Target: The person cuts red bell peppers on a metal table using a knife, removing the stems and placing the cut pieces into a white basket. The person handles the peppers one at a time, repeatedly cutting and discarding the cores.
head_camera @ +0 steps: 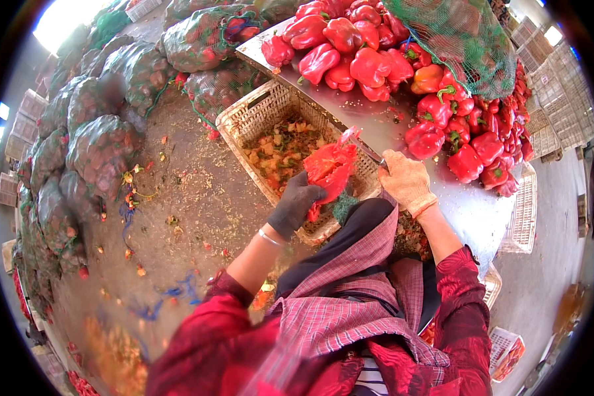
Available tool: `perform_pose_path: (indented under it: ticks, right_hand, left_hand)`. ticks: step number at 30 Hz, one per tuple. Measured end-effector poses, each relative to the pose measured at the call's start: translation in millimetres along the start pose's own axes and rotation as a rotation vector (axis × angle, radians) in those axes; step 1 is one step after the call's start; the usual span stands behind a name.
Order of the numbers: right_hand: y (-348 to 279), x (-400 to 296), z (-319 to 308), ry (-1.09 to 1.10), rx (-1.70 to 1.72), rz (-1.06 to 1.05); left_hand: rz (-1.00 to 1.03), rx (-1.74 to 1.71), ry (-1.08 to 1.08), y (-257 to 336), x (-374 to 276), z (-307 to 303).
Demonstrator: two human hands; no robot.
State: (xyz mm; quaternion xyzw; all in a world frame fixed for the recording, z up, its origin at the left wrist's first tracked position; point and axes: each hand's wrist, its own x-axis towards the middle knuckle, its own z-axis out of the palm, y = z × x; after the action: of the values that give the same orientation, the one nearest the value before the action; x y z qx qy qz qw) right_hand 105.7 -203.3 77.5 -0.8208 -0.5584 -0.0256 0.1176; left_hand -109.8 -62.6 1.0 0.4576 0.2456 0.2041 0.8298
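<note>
My left hand, in a dark glove, grips a red bell pepper that is cut open, with its pale inner flesh and seeds showing. My right hand, in an orange knit glove, holds a knife by the handle; its blade points up and left towards the pepper's top edge. Whether the blade touches the pepper I cannot tell. Below both hands stands a cream plastic crate with pepper cores and scraps inside. A metal table bears a heap of whole red bell peppers.
Green mesh sacks of peppers are stacked at the left. Another mesh sack lies on the table. Scraps and blue twine litter the floor. A white crate stands beyond the table's right edge, with stacked crates farther off.
</note>
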Motion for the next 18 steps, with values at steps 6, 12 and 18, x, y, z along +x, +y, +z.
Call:
perform_pose_path:
  ticks: [6, 12, 18]
  right_hand:
    - [-36, 1, -10, -0.155, 0.259, 0.163]
    - [-64, 16, -13, -0.141, 0.385, 0.194]
    - [-45, 11, 7, -0.429, 0.880, 0.688]
  left_hand:
    - [0.017, 0.027, 0.008, 4, -6, -8]
    - [0.198, 0.254, -0.013, 33, -28, -1]
    - [0.316, 0.306, 0.095, 28, -17, -26]
